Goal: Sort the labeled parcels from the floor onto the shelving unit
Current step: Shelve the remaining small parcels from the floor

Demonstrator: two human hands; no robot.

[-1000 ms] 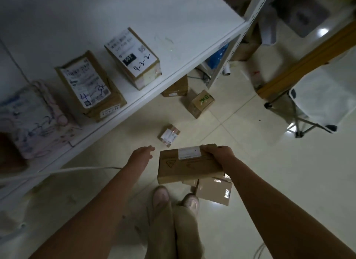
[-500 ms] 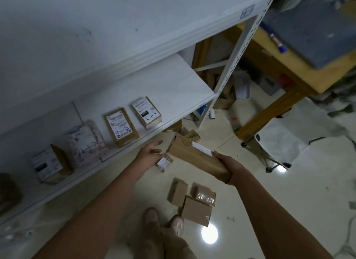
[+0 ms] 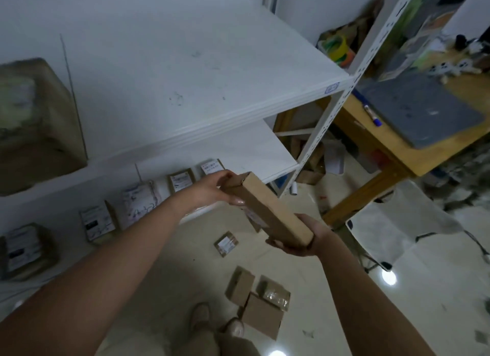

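Observation:
I hold a long flat cardboard parcel (image 3: 267, 209) in both hands, tilted, in front of the white shelving unit (image 3: 217, 117). My left hand (image 3: 212, 188) grips its far end, fingers over the top and thumb at the side. My right hand (image 3: 305, 239) cups its near end from below. Its label faces down and away, mostly hidden. Several labeled parcels (image 3: 180, 179) lie in a row on the lower shelf. A large parcel (image 3: 34, 122) sits on the upper shelf at the left.
Three brown parcels (image 3: 258, 302) lie on the tiled floor by my feet, and a small one (image 3: 226, 243) lies nearer the shelf. A wooden table (image 3: 392, 143) with a grey mat stands to the right. A white folding chair (image 3: 403, 223) is below it.
My view has lifted from the floor toward the upper shelf. The parcel has risen with my right hand, and my left hand has taken hold of its far end.

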